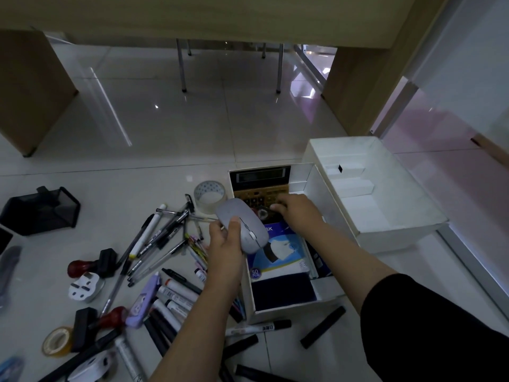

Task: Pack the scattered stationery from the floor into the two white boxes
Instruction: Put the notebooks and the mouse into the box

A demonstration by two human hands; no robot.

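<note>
Two bare forearms reach forward. The right arm wears a black sleeve ending below the elbow; the left arm shows none.

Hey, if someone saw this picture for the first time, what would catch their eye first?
Probably the grey mouse, held by the left hand in the middle, over the near white box. The right hand reaches into that box onto a gold calculator, while the far box beside it looks nearly bare. On the floor to the left lies a heap of pens and markers.
</note>
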